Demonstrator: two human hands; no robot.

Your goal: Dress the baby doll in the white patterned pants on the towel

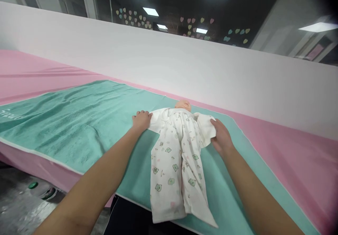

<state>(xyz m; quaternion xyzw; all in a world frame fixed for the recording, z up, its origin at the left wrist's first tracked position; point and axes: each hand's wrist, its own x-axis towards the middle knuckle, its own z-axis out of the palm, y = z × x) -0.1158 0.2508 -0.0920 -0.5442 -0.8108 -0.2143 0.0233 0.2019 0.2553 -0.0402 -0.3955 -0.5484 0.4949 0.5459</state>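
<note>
A baby doll (pixel 183 105) lies on its back on a teal towel (pixel 79 122), dressed in a white romper (pixel 174 157) printed with small green shapes. Only the doll's head shows above the cloth. My left hand (pixel 141 119) rests on the end of the romper's left sleeve, fingers curled over the cuff. My right hand (pixel 221 136) pinches the folded right sleeve at the doll's other side. The romper's legs hang toward the near edge of the towel.
The towel covers a pink padded surface (pixel 290 150) with a white wall panel (pixel 185 62) behind it. Grey floor (pixel 21 206) with a small green object (pixel 33 184) shows at lower left, below the table's edge.
</note>
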